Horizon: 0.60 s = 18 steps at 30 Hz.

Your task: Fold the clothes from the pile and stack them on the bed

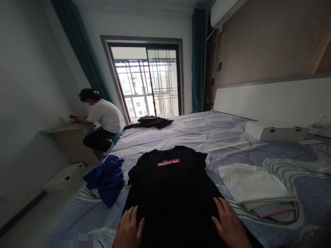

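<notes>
A black T-shirt (173, 193) with a red "Remain free" print lies spread out on the bed, its collar pointing away from me. My left hand (130, 225) rests on the shirt's lower left side, fingers stretched and thumb apart. On the lower right side lies my right hand (227, 220), palm down with the fingers spread. Both hands touch the fabric without gripping it. The shirt's bottom hem runs out of view below. To the left is a crumpled blue garment (107, 181), and to the right a folded white garment stack (256, 184) with a pink-edged piece underneath.
The patterned bed sheet (196, 131) surrounds the shirt. A dark clothing heap (152, 122) lies at the far edge. White boxes stand on the bed (274, 131) and floor (64, 177). A person in a white top (107, 115) sits at a small desk (72, 139).
</notes>
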Each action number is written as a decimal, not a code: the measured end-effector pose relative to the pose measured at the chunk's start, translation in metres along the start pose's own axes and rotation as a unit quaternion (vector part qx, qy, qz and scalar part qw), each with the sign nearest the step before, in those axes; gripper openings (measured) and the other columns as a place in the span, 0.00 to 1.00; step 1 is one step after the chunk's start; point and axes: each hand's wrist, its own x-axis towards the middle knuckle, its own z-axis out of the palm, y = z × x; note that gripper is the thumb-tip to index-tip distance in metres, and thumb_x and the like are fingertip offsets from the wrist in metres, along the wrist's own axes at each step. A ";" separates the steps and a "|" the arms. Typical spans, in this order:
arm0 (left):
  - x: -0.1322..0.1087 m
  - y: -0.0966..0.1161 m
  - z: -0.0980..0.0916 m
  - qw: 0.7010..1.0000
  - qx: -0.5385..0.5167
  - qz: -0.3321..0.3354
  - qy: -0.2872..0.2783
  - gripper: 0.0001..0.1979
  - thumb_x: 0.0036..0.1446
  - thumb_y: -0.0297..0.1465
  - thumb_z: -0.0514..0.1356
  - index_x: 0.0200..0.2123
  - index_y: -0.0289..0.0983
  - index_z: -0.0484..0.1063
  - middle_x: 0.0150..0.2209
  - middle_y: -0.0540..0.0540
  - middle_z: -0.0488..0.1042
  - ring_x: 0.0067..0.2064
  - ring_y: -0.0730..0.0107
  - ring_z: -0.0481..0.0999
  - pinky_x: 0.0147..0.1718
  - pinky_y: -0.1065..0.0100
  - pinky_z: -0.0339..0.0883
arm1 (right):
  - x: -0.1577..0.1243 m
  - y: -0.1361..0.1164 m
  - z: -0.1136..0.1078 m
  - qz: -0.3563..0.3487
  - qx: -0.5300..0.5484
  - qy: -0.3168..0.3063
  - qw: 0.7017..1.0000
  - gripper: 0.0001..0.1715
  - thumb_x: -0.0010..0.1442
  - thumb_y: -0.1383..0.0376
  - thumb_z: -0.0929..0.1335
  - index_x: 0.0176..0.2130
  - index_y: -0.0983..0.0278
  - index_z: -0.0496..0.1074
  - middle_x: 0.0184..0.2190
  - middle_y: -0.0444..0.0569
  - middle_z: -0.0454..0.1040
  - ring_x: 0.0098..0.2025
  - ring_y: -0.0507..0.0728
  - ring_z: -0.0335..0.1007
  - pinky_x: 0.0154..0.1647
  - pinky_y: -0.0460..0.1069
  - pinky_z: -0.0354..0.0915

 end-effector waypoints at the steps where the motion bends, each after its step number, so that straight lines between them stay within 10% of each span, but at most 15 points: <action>1: 0.020 0.018 -0.002 0.999 -0.013 0.038 -0.023 0.31 0.65 0.43 0.44 0.65 0.35 0.63 0.66 0.42 0.65 0.69 0.55 0.59 0.64 0.54 0.62 | 0.008 -0.027 0.001 -0.043 0.024 -0.043 0.998 0.37 0.63 0.55 0.61 0.68 0.60 0.60 0.69 0.53 0.57 0.70 0.64 0.52 0.67 0.57 0.56; 4: 0.066 0.052 0.003 0.987 -0.024 0.119 -0.106 0.29 0.67 0.44 0.45 0.68 0.44 0.57 0.71 0.49 0.54 0.72 0.56 0.49 0.67 0.48 0.52 | 0.041 -0.084 0.010 -0.155 0.062 -0.171 0.971 0.39 0.65 0.45 0.60 0.70 0.50 0.52 0.74 0.43 0.43 0.74 0.66 0.35 0.72 0.65 0.37; 8: 0.090 0.052 0.021 0.983 -0.019 0.138 -0.121 0.29 0.67 0.44 0.45 0.69 0.49 0.52 0.72 0.51 0.49 0.72 0.57 0.47 0.68 0.45 0.48 | 0.108 -0.088 0.018 -0.136 0.047 -0.187 0.972 0.38 0.66 0.42 0.58 0.70 0.48 0.51 0.74 0.43 0.41 0.74 0.66 0.33 0.70 0.69 0.28; 15: 0.091 0.045 0.031 0.985 -0.034 0.129 -0.110 0.29 0.65 0.43 0.48 0.68 0.51 0.52 0.71 0.53 0.50 0.72 0.58 0.48 0.68 0.46 0.47 | 0.256 -0.025 -0.009 0.203 -0.009 -0.058 0.977 0.29 0.72 0.60 0.54 0.63 0.72 0.64 0.61 0.69 0.66 0.62 0.66 0.64 0.60 0.58 0.60; 18: 0.093 0.045 0.033 0.986 -0.031 0.121 -0.111 0.29 0.65 0.43 0.48 0.68 0.51 0.52 0.71 0.54 0.50 0.72 0.58 0.49 0.68 0.46 0.47 | 0.296 -0.001 -0.012 0.255 0.006 -0.057 0.965 0.24 0.71 0.57 0.61 0.58 0.69 0.68 0.55 0.62 0.71 0.53 0.63 0.71 0.52 0.59 0.68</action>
